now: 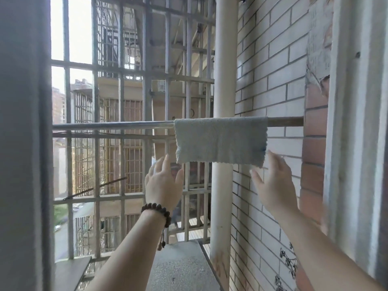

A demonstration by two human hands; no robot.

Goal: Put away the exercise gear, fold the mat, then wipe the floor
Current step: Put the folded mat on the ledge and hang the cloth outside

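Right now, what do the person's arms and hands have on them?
Both forearms are bare, with no sleeves showing and no gloves. The left hand has a bracelet of dark round beads around its wrist, with a small cord and a couple of beads dangling below it. The right hand wears nothing that shows: no ring, watch or band.

Soft daylight through the grille [134,101] — sky blown out upper left, wide-angle bowing and blur at edges.

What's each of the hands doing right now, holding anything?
Left hand: open, empty, just below the pale blue terry cloth draped over the metal rail.
Right hand: open, empty, fingers spread.
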